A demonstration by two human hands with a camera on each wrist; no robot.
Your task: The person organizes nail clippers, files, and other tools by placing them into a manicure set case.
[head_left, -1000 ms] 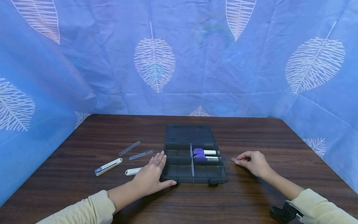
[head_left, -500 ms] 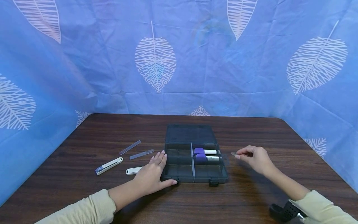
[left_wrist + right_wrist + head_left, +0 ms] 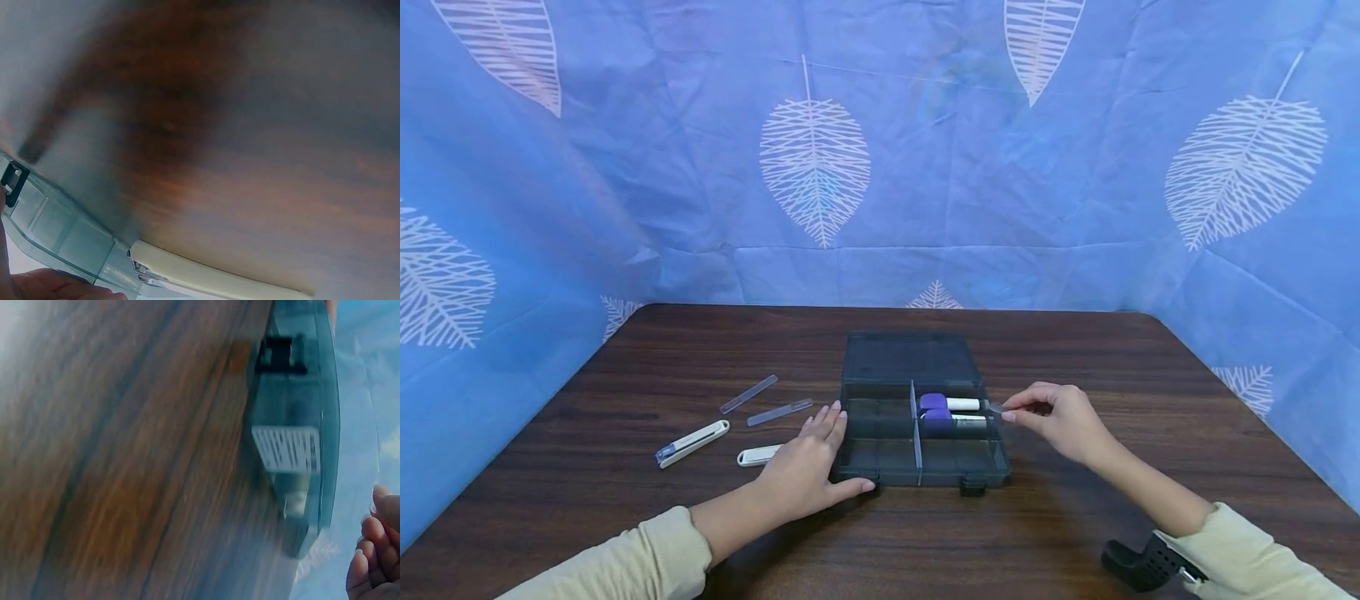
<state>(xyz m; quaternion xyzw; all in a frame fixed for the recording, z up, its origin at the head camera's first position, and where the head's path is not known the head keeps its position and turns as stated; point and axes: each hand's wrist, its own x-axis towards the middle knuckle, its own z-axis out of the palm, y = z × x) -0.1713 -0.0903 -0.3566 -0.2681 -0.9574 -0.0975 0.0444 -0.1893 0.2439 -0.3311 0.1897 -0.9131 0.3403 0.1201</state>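
Head view: small clear piece pinched in the right hand at the right wall of an open divided box.
Clear piece (image 3: 996,407) is clamped between thumb and fingertips of the right hand (image 3: 1063,422); contact with the wall cannot be determined. Dark translucent box (image 3: 960,458) stands on the wood-grain table (image 3: 925,542), lid laid back at the far side. Right half contains two purple-and-white items, a rear one (image 3: 934,405) and a front one (image 3: 937,422), side by side. Left hand (image 3: 801,467) rests against the box's left side, fingers extended, thumb apart at the front edge. It partly covers a white tool (image 3: 757,456). Farther left: two clear strips, far (image 3: 748,394) and near (image 3: 779,412), and a white-and-blue tool (image 3: 692,442).
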